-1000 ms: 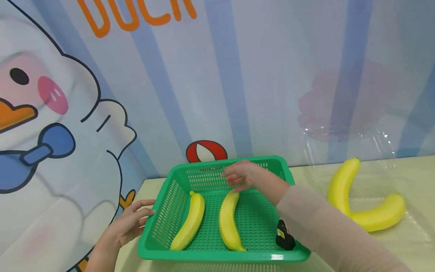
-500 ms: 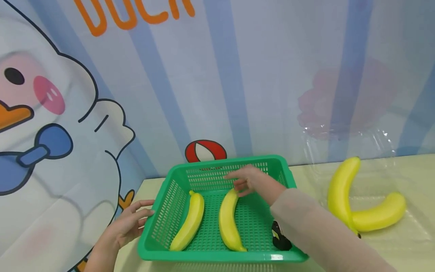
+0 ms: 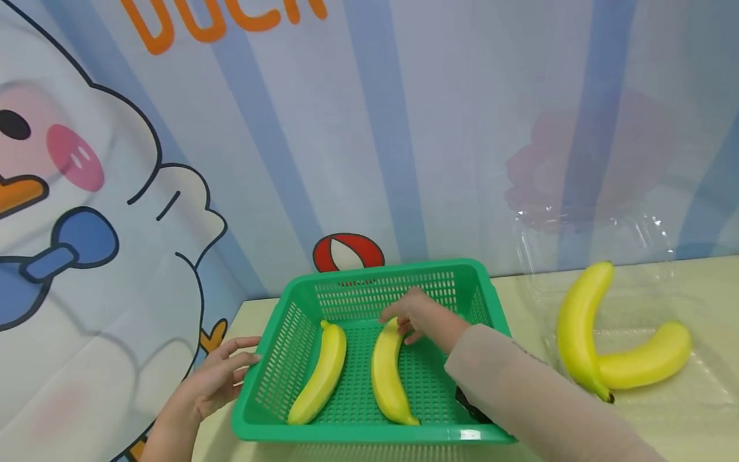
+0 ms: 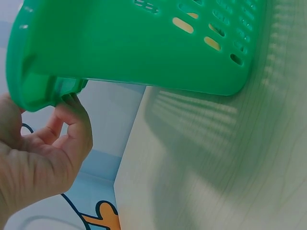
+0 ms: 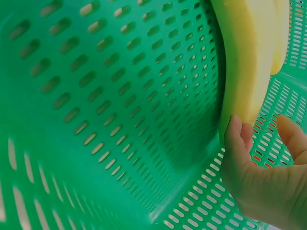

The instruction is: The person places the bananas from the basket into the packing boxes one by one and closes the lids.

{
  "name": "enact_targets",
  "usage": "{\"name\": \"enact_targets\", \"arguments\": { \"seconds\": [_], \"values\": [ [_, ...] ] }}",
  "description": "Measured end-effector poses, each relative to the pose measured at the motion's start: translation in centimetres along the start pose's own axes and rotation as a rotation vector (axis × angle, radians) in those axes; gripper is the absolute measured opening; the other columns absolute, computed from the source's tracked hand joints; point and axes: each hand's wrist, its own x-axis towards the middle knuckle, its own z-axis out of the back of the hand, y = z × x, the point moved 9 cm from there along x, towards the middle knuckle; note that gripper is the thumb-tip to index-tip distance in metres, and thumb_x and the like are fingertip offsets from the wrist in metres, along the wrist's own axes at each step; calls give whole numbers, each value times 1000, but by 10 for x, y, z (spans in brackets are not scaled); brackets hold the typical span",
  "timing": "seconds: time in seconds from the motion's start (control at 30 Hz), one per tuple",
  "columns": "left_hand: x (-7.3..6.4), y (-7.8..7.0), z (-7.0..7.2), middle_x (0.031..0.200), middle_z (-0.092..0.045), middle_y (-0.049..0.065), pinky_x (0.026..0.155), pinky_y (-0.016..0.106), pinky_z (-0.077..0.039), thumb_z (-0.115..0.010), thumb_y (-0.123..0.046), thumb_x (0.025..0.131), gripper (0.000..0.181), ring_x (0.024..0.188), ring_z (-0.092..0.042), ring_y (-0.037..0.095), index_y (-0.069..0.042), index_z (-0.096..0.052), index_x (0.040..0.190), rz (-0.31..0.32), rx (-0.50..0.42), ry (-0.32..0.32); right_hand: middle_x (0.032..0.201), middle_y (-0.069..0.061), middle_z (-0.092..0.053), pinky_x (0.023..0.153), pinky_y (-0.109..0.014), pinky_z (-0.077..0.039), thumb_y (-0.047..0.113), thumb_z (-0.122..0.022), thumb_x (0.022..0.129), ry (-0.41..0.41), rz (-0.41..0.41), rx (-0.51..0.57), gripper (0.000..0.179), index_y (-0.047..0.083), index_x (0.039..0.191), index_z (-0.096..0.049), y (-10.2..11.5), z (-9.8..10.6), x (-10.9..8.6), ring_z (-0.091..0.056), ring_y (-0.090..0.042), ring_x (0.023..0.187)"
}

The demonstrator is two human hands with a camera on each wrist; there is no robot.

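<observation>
Right hand: fingers bent but parted about the far end of a banana; one fingertip touches its side in the right wrist view, another digit stands off, so no closed grip is seen. This banana lies lengthwise near the middle of the basket floor, its other end close to the near wall.

Left hand: fingers curled under the rim of the green basket at its left side, gripping it.

Second banana: also in the basket, left of the first and apart from it. A dark object sits toward the near right corner, mostly hidden by the right sleeve.

To the right, a clear plastic box with its lid raised. In it, one upright-lying banana crosses the end of another banana.

Basket and box rest on a pale table. Behind: blue-striped backdrop, duck drawing at left.
</observation>
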Motion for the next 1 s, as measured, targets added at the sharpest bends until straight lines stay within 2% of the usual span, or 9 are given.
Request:
{"name": "enact_targets", "arguments": {
  "seconds": [0.1,0.2,0.43,0.73,0.8,1.0],
  "values": [
    [1,0,0,96,-62,-1,73,26,-54,-58,-13,91,34,83,-64,11,-13,-42,121,-4,3,0,95,-22,-56,64,-42,-55,0,-72,77,-17,0,-84,77,-3,139,-27,-2,0,3,-58,-28,71],
    [1,3,1,97,-62,-1,74,27,-53,-58,-13,91,34,84,-64,12,-12,-42,122,4,6,3,97,-25,-56,64,-44,-55,1,-73,76,-9,-9,-144,77,-5,139,-28,-6,-3,5,-59,-33,78],
    [2,6,3,97,-63,-2,75,28,-53,-58,-14,91,39,85,-64,12,-10,-39,126,9,9,-7,101,-31,-56,67,-44,-55,7,-75,78,60,-30,-123,93,-2,146,-12,-11,-15,4,-60,-42,91],
    [3,0,1,98,-63,-2,75,29,-53,-57,-14,92,43,86,-64,12,-8,-36,129,-3,29,-1,98,-29,-57,63,-41,-56,10,-77,75,124,-75,-133,86,-2,143,-25,-12,-19,-2,-61,-40,92],
    [3,-1,0,98,-63,-2,75,29,-53,-58,-15,92,42,86,-64,12,-9,-37,128,-3,30,4,96,-27,-58,62,-40,-56,11,-79,74,143,-73,-155,82,-4,139,-31,-12,-21,-5,-62,-40,90],
    [2,-1,1,97,-63,-2,76,29,-53,-57,-14,92,40,86,-64,11,-9,-38,127,7,26,5,91,-26,-60,63,-40,-56,13,-81,72,254,-54,-251,83,-6,137,-33,-12,-33,-12,-62,-37,86]
  ]
}}
